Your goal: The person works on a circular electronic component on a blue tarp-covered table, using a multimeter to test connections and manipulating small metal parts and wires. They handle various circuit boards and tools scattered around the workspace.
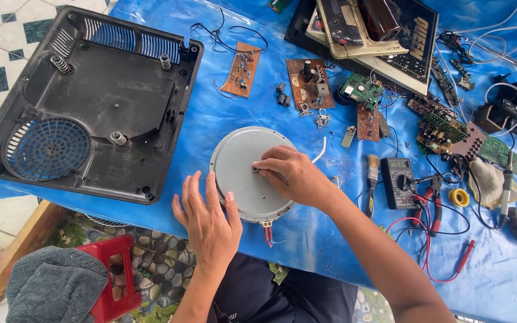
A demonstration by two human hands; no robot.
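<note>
The round grey metal disc (243, 173) lies flat on the blue plastic sheet (306, 239) that covers the table, near the front edge and just right of the black plastic appliance housing (91, 101). Red leads (268, 234) leave the disc at its near rim.

The right hand (291, 174) rests on the centre of the disc. Its fingers (265, 168) are bunched narrow around a small part at the disc's middle; the part itself is too small to identify.

The left hand (207, 218) lies at the near-left rim of the disc. Its fingers (194, 188) are spread wide and flat, holding nothing; the thumb touches the disc's edge.

The housing lies open side up, with four coil springs (119, 139) standing in it and a round vent grille (46, 148) at its near-left corner.

Beyond the disc lie two brown circuit boards (309, 82). To the right lie a small paintbrush (372, 179), a digital multimeter with red probe leads (397, 182), red-handled pliers (429, 203) and a yellow tape roll (459, 197). A red plastic stool (118, 278) stands on the floor below the table.
</note>
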